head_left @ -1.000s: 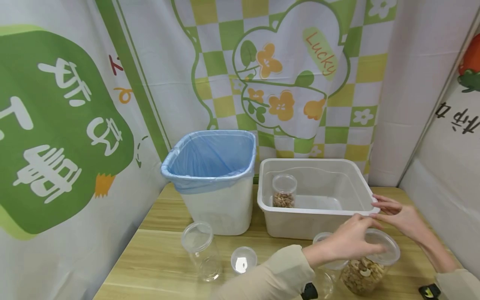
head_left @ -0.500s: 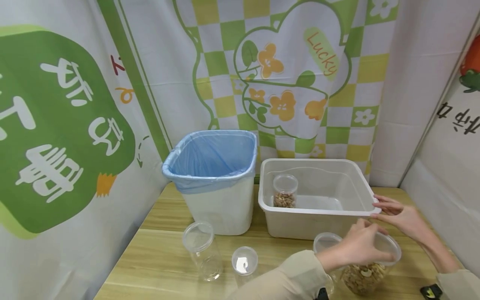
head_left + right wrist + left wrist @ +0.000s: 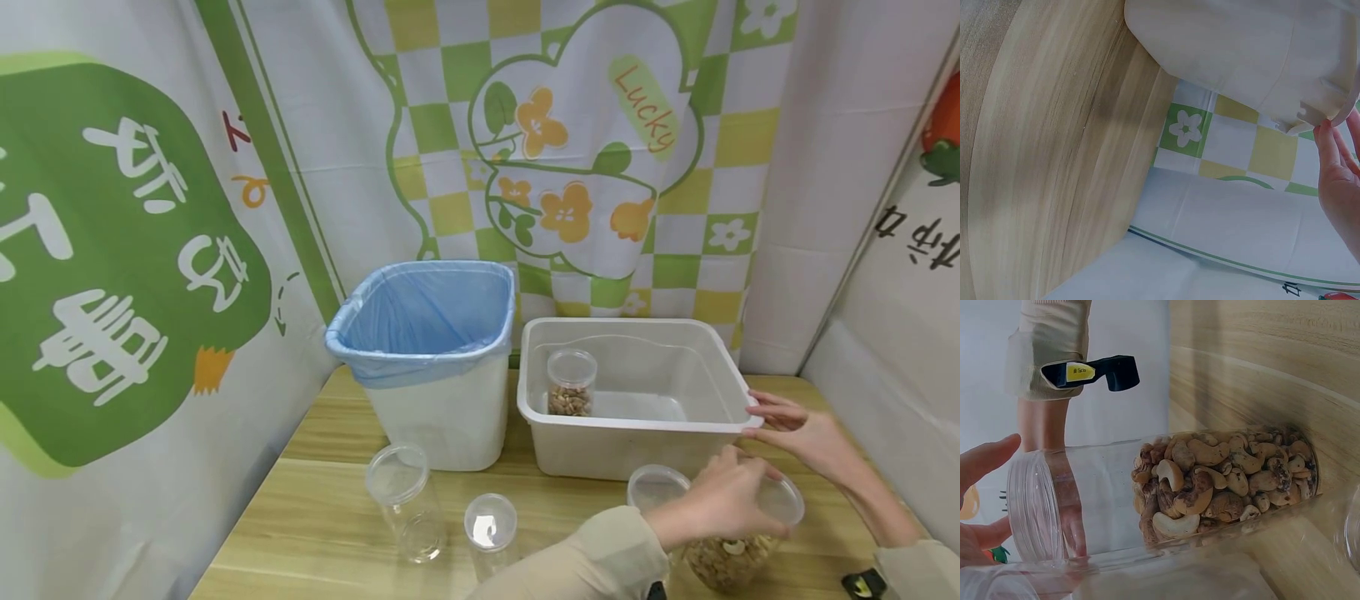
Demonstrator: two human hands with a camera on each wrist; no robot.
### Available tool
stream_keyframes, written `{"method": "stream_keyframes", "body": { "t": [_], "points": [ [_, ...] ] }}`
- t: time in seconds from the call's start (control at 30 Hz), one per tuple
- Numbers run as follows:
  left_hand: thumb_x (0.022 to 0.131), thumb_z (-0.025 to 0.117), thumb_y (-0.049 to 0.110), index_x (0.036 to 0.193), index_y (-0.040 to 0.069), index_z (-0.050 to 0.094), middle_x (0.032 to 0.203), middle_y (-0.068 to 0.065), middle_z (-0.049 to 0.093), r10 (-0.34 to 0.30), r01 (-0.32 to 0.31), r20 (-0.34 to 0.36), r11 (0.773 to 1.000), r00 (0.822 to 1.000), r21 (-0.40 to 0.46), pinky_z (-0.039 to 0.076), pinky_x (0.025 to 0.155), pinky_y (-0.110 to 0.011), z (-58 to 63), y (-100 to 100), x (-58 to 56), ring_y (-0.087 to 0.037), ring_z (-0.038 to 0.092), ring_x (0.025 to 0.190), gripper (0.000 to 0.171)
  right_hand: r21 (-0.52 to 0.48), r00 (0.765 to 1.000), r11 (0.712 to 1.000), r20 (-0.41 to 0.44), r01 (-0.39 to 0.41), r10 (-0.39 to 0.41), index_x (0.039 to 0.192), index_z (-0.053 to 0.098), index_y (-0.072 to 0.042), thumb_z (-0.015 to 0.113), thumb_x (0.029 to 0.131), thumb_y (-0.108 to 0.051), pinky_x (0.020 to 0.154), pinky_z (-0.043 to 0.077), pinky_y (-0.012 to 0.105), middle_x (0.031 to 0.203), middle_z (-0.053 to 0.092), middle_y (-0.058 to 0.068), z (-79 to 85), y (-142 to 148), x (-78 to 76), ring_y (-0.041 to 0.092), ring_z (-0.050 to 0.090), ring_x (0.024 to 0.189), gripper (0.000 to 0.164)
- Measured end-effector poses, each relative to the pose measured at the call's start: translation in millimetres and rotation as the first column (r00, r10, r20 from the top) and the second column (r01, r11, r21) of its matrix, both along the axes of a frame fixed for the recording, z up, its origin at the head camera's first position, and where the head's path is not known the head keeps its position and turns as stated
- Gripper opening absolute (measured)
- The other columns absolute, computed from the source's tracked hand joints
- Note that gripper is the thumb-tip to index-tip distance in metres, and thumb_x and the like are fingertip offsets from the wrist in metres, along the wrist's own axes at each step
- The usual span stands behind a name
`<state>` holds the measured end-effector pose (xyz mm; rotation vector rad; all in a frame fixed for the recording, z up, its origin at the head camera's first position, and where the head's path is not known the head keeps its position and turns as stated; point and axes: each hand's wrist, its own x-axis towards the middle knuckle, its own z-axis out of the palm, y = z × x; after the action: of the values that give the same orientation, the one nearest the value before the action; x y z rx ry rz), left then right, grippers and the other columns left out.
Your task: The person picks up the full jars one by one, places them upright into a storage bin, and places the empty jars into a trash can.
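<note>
In the head view, my left hand (image 3: 723, 500) is over the lid of a clear jar of cashew nuts (image 3: 727, 560). The left wrist view shows the same cashew jar (image 3: 1210, 481) upright on the wood, its lid (image 3: 1032, 506) between my spread thumb (image 3: 991, 462) and fingers, fingertips right at the rim. My right hand (image 3: 798, 442) holds the right front corner of a pale plastic tub (image 3: 637, 450). In the right wrist view, fingers (image 3: 1329, 147) pinch the rim of that tub (image 3: 1229, 44). A small jar of nuts (image 3: 570, 396) stands inside the tub at its left.
Beside the cashew jar stands a lidded clear jar (image 3: 656, 483), partly behind my left arm. Two more clear jars, a tall one (image 3: 408, 500) and a smaller one (image 3: 491, 529), stand further left. A white bin (image 3: 450, 425) with a blue liner is left of the tub.
My left hand has moved right, further over the cashew jar's lid. The right hand stays at the tub's corner, and the tub has not moved.
</note>
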<state>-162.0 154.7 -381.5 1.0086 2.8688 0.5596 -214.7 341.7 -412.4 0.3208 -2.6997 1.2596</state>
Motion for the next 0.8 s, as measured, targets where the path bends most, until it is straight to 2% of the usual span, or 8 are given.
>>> {"method": "stream_keyframes", "body": {
  "t": [0.27, 0.43, 0.67, 0.8],
  "points": [
    [0.062, 0.073, 0.050, 0.109, 0.040, 0.055, 0.102, 0.013, 0.043, 0.014, -0.015, -0.015, 0.999, 1.000, -0.046, 0.032, 0.063, -0.011, 0.3, 0.5, 0.4, 0.001, 0.041, 0.084, 0.052, 0.026, 1.000, 1.000, 0.016, 0.015, -0.015, 0.116, 0.055, 0.001, 0.065, 0.080, -0.028, 0.071, 0.040, 0.002, 0.125, 0.043, -0.024, 1.8, -0.5, 0.9, -0.022, 0.040, 0.092, 0.046],
    [0.060, 0.074, 0.051, 0.107, 0.042, 0.056, 0.096, 0.014, 0.043, 0.021, -0.025, -0.048, 0.997, 0.999, -0.075, 0.031, 0.058, -0.012, 1.4, 1.7, -1.3, 0.000, 0.042, 0.078, 0.051, -0.003, 1.000, 1.000, 0.017, 0.003, -0.003, 0.115, 0.055, 0.003, 0.065, 0.080, -0.026, 0.072, 0.041, 0.003, 0.124, 0.042, -0.026, 1.4, -1.1, 0.3, -0.022, 0.041, 0.092, 0.047],
    [0.060, 0.073, 0.052, 0.103, 0.044, 0.060, 0.100, 0.020, 0.049, -0.006, -0.001, -0.105, 0.998, 0.994, -0.066, 0.029, 0.056, -0.010, 1.7, 2.4, -1.4, 0.002, 0.042, 0.077, 0.046, -0.053, 1.000, 0.998, 0.010, -0.024, 0.025, 0.115, 0.054, 0.006, 0.064, 0.081, -0.022, 0.072, 0.042, 0.004, 0.123, 0.044, -0.026, 0.4, -0.6, 0.8, -0.019, 0.043, 0.093, 0.046],
    [0.059, 0.073, 0.053, 0.103, 0.044, 0.060, 0.098, 0.022, 0.050, -0.023, 0.018, -0.108, 0.999, 0.994, -0.049, 0.027, 0.054, -0.008, 6.2, -0.4, -2.0, 0.004, 0.041, 0.077, 0.046, -0.048, 1.000, 0.999, 0.011, -0.024, 0.024, 0.115, 0.054, 0.006, 0.064, 0.081, -0.022, 0.071, 0.042, 0.004, 0.122, 0.044, -0.027, 0.3, -0.2, 0.8, -0.019, 0.044, 0.092, 0.045]
  ]
}}
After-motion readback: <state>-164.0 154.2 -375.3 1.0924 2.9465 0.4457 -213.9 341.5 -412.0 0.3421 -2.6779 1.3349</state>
